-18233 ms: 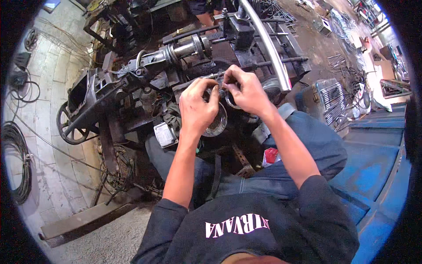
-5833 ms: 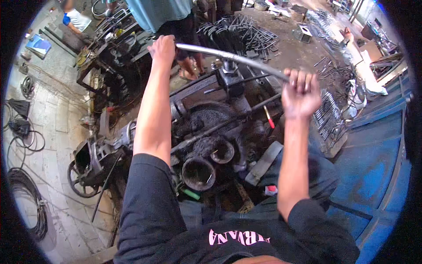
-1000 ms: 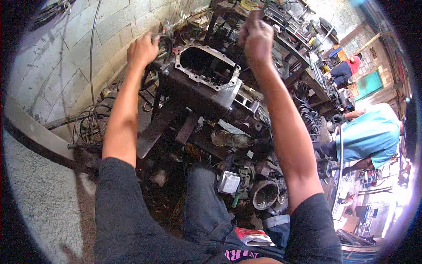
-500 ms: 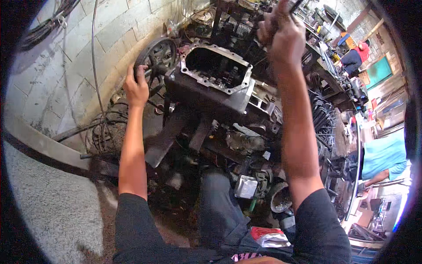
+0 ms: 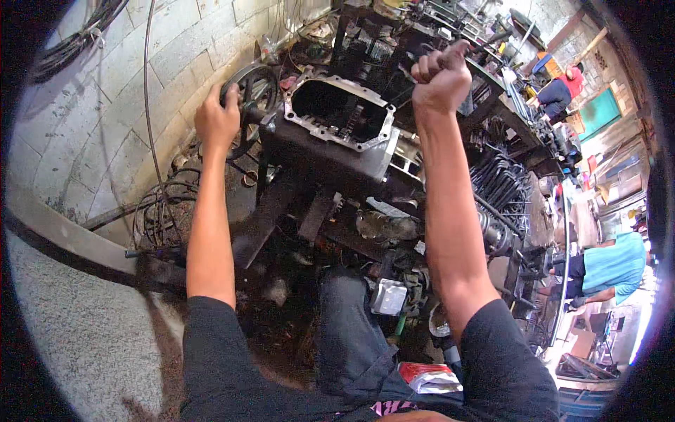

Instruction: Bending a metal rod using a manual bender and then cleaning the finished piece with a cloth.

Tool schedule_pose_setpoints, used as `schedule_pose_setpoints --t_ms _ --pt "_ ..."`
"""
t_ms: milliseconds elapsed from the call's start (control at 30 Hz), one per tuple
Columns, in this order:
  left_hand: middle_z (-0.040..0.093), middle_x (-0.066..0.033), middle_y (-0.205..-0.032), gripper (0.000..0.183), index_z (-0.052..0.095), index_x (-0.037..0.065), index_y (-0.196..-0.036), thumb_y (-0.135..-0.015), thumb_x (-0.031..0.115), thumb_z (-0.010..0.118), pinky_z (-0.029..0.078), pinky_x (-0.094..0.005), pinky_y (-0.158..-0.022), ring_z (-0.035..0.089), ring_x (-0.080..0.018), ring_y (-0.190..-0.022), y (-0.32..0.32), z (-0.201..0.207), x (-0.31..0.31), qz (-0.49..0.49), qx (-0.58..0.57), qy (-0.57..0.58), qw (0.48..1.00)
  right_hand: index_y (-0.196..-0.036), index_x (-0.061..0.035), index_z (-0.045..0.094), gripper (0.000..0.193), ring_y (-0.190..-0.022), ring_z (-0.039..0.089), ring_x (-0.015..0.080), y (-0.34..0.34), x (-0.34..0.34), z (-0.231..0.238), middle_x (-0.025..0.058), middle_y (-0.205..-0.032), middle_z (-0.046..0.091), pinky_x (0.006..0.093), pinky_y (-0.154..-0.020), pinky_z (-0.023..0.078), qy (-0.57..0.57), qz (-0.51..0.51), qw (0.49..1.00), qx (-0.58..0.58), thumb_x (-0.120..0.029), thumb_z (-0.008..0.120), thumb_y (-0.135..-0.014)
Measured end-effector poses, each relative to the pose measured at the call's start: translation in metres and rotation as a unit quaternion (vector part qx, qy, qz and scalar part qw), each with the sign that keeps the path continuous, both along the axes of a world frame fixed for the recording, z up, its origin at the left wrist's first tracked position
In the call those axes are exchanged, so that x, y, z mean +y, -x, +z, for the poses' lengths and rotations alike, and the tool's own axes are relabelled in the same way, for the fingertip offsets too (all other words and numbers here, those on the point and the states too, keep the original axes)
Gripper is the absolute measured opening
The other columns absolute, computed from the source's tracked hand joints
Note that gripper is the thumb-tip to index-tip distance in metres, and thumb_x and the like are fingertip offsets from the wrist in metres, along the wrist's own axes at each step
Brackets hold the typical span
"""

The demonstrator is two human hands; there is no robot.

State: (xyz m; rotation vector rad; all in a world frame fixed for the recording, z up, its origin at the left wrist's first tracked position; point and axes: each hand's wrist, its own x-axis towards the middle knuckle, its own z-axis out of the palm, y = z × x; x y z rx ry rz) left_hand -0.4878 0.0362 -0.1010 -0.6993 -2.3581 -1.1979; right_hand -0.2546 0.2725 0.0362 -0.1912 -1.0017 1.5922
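My left hand grips the near rim of a dark spoked wheel, thumb and fingers on either side of it. The wheel sits on a shaft at the left end of a heavy metal gearbox housing. The housing's top is open, with a pale bolt-holed flange round it and gears inside. Raised beyond the housing's right end, my right hand is closed round a dark rod-like tool. Its end sticks out past my fist; the rest is hidden.
A block wall rises close on the left, with coiled cable at its foot. A cluttered workbench runs along the right. Bundled rods and metal parts lie below. Two people, one in red, one in light blue, are farther right.
My right hand has come down and slightly left with the tool. My left hand stays at the wheel, its grip shifted slightly. The view has shifted a little, and the blue-clad person shows more fully.
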Motion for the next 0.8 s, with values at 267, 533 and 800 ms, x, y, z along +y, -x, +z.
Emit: schedule_pose_setpoints --t_ms 267,533,800 --pt "0.073 -0.0194 -0.096 0.039 0.070 0.009 -0.109 -0.096 0.043 0.057 0.052 -0.0501 -0.080 0.068 -0.0431 -0.092 -0.002 0.005 -0.005 -0.022 -0.001 -0.020 1.000 -0.072 -0.0157 0.036 0.046 -0.050 0.025 0.0126 0.007 -0.035 -0.001 -0.0036 -0.060 0.023 0.0317 -0.048 0.022 -0.023 0.119 0.992 -0.030 -0.047 0.047 -0.104" --pt "0.072 -0.0200 -0.099 0.036 0.070 0.011 -0.110 -0.093 0.041 0.058 0.052 -0.0511 -0.083 0.067 -0.0421 -0.097 0.004 0.032 0.032 0.007 -0.006 0.083 0.996 -0.076 0.0012 0.067 0.038 -0.058 0.062 0.0242 0.127 -0.033 -0.010 0.0154 -0.060 0.057 0.0399 -0.057 0.050 -0.634 -0.177 0.735 -0.162 -0.032 0.063 -0.093" --pt "0.071 -0.0216 -0.100 0.035 0.066 0.011 -0.115 -0.099 0.039 0.053 0.051 -0.0502 -0.083 0.066 -0.0445 -0.096 -0.024 0.004 0.001 0.042 0.050 0.023 0.998 -0.078 -0.0053 0.066 0.029 -0.063 0.062 0.0237 0.028 -0.014 -0.006 0.0091 -0.068 0.065 0.0402 -0.061 0.050 -0.587 -0.280 0.728 -0.217 -0.023 0.053 -0.097"
